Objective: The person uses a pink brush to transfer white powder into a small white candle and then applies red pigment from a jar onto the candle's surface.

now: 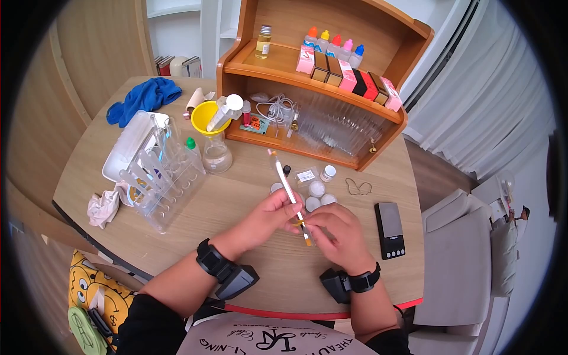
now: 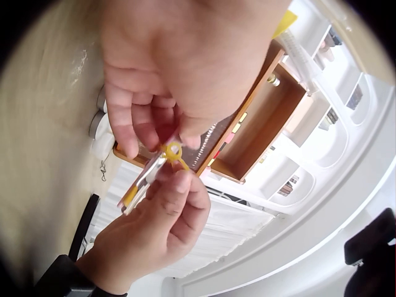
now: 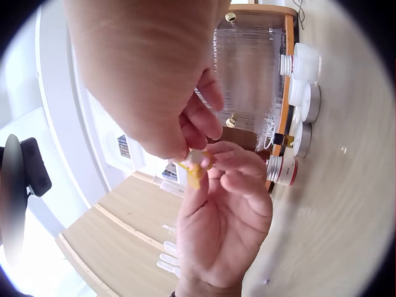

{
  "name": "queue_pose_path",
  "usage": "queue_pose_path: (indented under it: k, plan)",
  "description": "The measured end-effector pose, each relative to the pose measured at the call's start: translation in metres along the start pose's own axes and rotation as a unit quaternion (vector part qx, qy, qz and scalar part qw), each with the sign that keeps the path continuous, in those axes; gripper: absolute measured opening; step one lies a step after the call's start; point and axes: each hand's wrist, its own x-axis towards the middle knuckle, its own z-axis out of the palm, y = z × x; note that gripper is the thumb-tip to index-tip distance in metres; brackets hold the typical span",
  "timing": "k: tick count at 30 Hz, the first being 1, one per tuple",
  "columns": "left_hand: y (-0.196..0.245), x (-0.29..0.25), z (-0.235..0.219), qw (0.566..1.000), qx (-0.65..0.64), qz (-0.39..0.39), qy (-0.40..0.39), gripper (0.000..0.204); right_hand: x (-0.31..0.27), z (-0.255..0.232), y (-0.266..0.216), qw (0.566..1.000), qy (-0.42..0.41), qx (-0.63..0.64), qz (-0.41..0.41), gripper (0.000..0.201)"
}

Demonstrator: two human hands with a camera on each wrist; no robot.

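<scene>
A slim white bundle of sticks [image 1: 283, 177] with pink and orange ends is held tilted over the table by my left hand [image 1: 260, 223], thumb and fingers around its middle. My right hand [image 1: 342, 236] pinches a yellow band [image 1: 299, 223] at the bundle's lower part, close to the left fingers. In the left wrist view the band [image 2: 172, 152] forms a loop at the bundle's end, with a strand stretched to the right thumb and fingertip. The right wrist view shows the bundle's end [image 3: 196, 158] between both hands, the fingers partly hiding the band.
White-lidded jars [image 1: 316, 189] stand just beyond the hands. On the right lie a black scale [image 1: 390, 231] and a thin cord loop [image 1: 358, 187]. A tube rack [image 1: 163, 189], a flask with a yellow funnel [image 1: 216, 155] and a wooden cabinet [image 1: 266, 145] stand farther off.
</scene>
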Motion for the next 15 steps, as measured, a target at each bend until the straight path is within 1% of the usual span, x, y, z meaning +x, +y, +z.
queue_pose_path:
  k: [1, 2, 3, 4, 5, 6, 7, 8, 9, 10, 11, 13, 14, 15]
  plan:
    - [-0.006, 0.001, -0.002, 0.999, -0.025, 0.015, 0.020, 0.016, 0.001, -0.001, -0.002, 0.999, -0.002, 0.035, 0.011, 0.008]
    - [-0.010, 0.002, -0.005, 0.997, -0.050, 0.030, 0.040, 0.018, 0.000, 0.001, -0.002, 0.999, -0.002, 0.036, 0.011, 0.008]
    - [-0.010, 0.003, -0.008, 0.997, -0.050, 0.030, 0.042, 0.018, -0.003, 0.003, -0.001, 0.990, 0.012, 0.134, 0.047, 0.007]
    - [-0.009, 0.005, -0.012, 0.998, -0.031, 0.026, 0.051, 0.019, -0.005, 0.004, -0.002, 0.969, 0.026, 0.231, 0.083, 0.005]
    - [-0.008, 0.005, -0.015, 0.998, -0.011, 0.021, 0.060, 0.020, -0.007, 0.004, -0.003, 0.969, 0.027, 0.232, 0.083, 0.005]
    - [-0.007, 0.004, -0.014, 0.998, -0.011, 0.021, 0.060, 0.020, -0.009, 0.002, -0.004, 0.920, 0.036, 0.360, 0.150, 0.004]
    - [-0.005, 0.004, -0.012, 0.998, -0.025, 0.016, 0.059, 0.020, -0.011, 0.000, -0.004, 0.851, 0.046, 0.478, 0.215, 0.003]
    - [-0.005, 0.004, -0.011, 0.998, -0.039, 0.011, 0.057, 0.019, -0.012, -0.001, -0.002, 0.851, 0.046, 0.477, 0.215, 0.003]
    - [-0.004, 0.004, -0.011, 0.998, -0.040, 0.011, 0.057, 0.019, -0.013, 0.000, 0.003, 0.901, 0.026, 0.400, 0.168, 0.001]
    - [-0.003, 0.005, -0.013, 0.996, -0.062, 0.016, 0.060, 0.019, -0.013, 0.001, 0.007, 0.941, 0.006, 0.318, 0.119, 0.002]
    - [-0.003, 0.005, -0.013, 0.994, -0.084, 0.021, 0.063, 0.018, -0.012, 0.001, 0.010, 0.941, 0.006, 0.318, 0.119, 0.002]
    - [0.001, 0.004, -0.012, 0.994, -0.080, 0.025, 0.066, 0.018, -0.011, 0.002, 0.012, 0.946, -0.008, 0.311, 0.085, 0.005]
    - [0.002, 0.004, -0.011, 0.994, -0.076, 0.028, 0.068, 0.018, -0.013, 0.000, 0.013, 0.946, -0.007, 0.312, 0.085, 0.005]
    - [0.002, 0.004, -0.009, 0.994, -0.076, 0.029, 0.068, 0.018, -0.017, -0.003, 0.014, 0.886, 0.003, 0.437, 0.154, 0.006]
